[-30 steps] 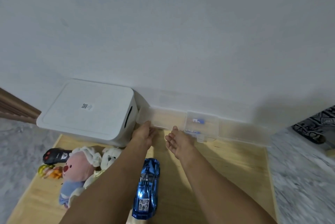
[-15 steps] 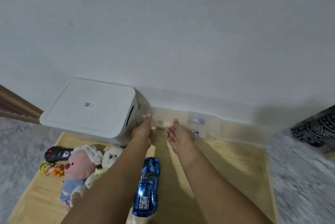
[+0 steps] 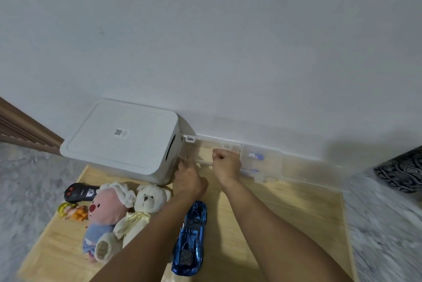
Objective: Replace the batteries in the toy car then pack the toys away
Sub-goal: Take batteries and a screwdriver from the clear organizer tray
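Two plush toys (image 3: 118, 211) beside toy car (image 3: 190, 236); batteries (image 3: 255, 156) seemingly boxed.

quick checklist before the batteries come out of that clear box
1. Clear box within reach, against the wall: ok.
2. Lid lifted: cannot tell; the right hand is fisted at its front edge.
3. Batteries visible inside, blue-tipped: ok.
4. Left hand steadying the box's left end: cannot tell; blurred.
5. Toy car close by on the wooden board: ok.
6. Car's battery cover open: not ok; it lies roof up, underside hidden.
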A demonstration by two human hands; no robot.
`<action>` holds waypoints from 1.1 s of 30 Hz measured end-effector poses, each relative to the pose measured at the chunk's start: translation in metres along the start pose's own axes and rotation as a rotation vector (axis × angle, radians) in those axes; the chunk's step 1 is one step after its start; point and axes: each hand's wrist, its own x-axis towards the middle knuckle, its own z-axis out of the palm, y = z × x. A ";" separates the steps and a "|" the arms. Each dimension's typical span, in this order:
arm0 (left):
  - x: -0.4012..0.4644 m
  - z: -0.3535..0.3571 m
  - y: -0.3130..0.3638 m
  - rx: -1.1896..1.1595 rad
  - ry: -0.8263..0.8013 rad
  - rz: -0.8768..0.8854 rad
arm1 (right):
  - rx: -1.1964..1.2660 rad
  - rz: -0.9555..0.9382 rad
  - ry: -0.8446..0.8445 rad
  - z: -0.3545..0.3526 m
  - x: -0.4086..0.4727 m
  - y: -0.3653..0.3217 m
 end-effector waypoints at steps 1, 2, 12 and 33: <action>-0.001 -0.001 -0.001 0.046 -0.011 -0.004 | -0.146 -0.070 -0.044 0.001 0.000 -0.001; -0.001 -0.002 -0.002 0.076 -0.019 -0.004 | -0.273 -0.121 -0.093 0.001 0.001 -0.002; 0.003 0.003 -0.016 0.116 -0.106 0.072 | -1.000 -0.253 -0.478 0.001 0.023 -0.014; 0.008 0.002 -0.015 0.123 -0.133 0.042 | -0.819 -0.643 -0.150 -0.011 0.025 0.019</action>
